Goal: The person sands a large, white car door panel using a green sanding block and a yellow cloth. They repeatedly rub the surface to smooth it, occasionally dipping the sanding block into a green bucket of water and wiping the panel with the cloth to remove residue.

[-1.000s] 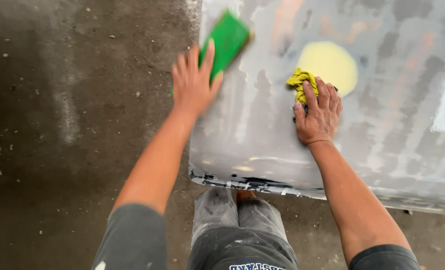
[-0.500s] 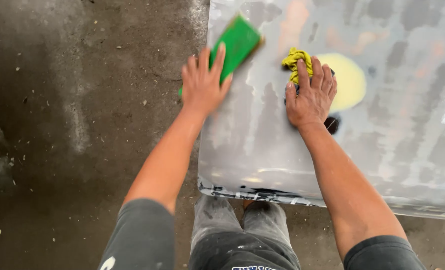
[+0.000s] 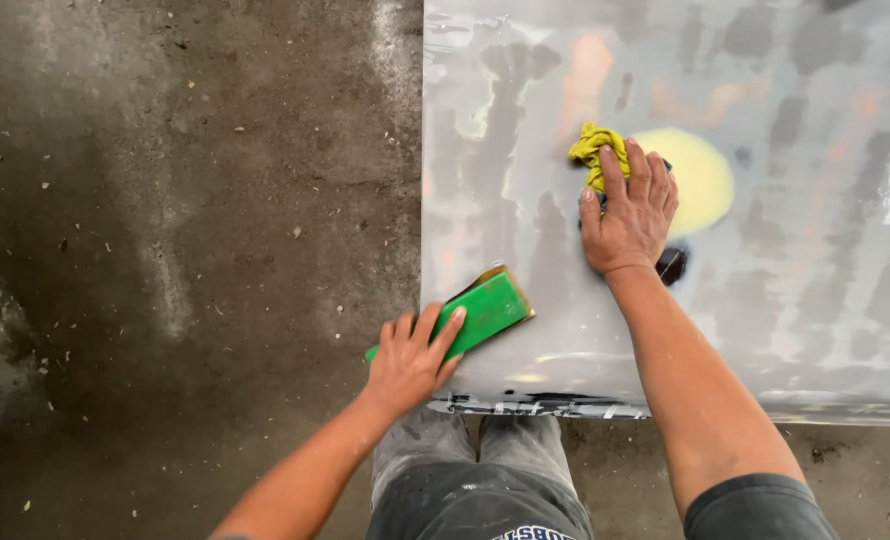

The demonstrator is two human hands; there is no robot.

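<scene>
A large grey metal panel (image 3: 785,330) with patchy sanded paint lies in front of me. My left hand (image 3: 410,360) presses a flat green sanding block (image 3: 485,308) against the panel's near left corner. My right hand (image 3: 630,215) lies flat on the panel and holds a crumpled yellow cloth (image 3: 593,150) under its fingers. Just right of that hand is a pale yellow filler patch (image 3: 700,178). A small dark spot (image 3: 671,264) shows beside my right wrist.
Dirty concrete floor (image 3: 185,250) with scattered debris spreads to the left of the panel. The panel's near edge (image 3: 545,403) has torn masking tape along it. My knees in grey trousers (image 3: 475,470) are below that edge.
My left hand has pulled the green block down from the panel's far left edge to its near left corner. My right hand with the cloth stayed near the yellow patch.
</scene>
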